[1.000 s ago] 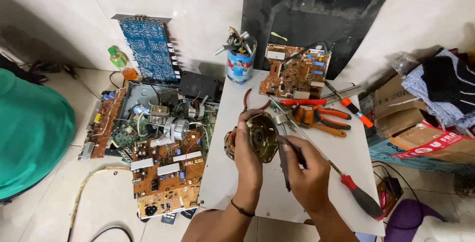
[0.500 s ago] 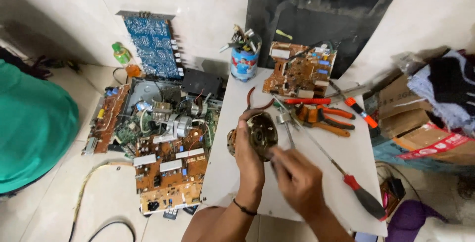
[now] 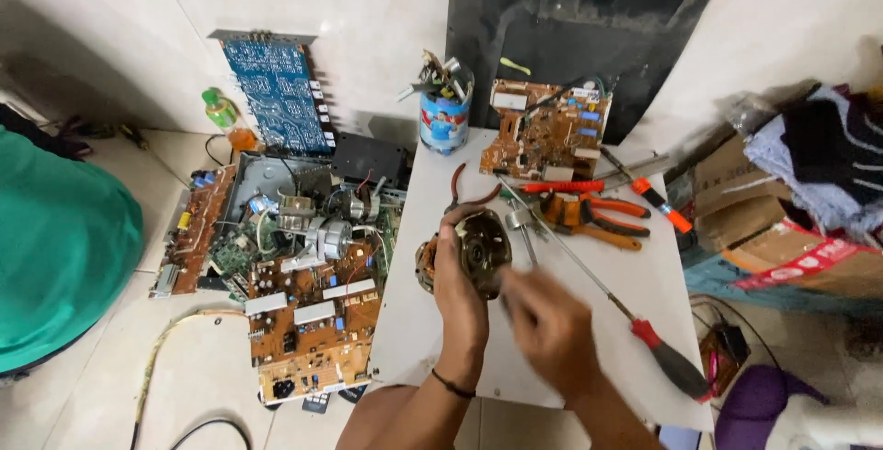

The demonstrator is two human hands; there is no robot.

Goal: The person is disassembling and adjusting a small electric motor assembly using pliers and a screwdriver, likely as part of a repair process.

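Left hand (image 3: 463, 286) fingers clamp a round brass-coloured metal motor (image 3: 471, 249); blurred right hand (image 3: 544, 319), finger state unclear, at its four o'clock.

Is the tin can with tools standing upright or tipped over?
Upright: the tin can stands on the white table, tools sticking out its top.

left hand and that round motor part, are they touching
Touching. The head view shows the left hand wrapped around the round motor part, fingers curled over its rim and lifting it above the white table.
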